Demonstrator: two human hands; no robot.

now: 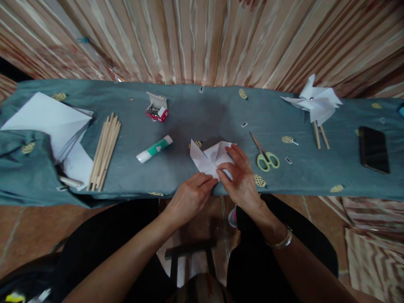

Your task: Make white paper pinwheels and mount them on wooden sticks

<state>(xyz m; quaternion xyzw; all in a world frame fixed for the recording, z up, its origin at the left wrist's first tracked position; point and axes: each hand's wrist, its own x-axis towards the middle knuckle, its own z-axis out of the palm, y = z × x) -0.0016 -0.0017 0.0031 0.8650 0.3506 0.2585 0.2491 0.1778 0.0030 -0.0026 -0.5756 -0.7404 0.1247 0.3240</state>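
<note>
Forearms (pixel 126 257) framed my view; just ahead lay the paper (pixel 208 158), fingers of the left hand (pixel 192 192) pinching its near edge, those of the right hand (pixel 240 180) its right side.

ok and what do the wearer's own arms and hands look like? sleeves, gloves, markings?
Left hand and right hand: both ungloved. Forearms bare, no sleeves in view. A shiny, metallic-looking bracelet circles the right wrist; nothing shows on the left one. No cables or markings visible.
</note>
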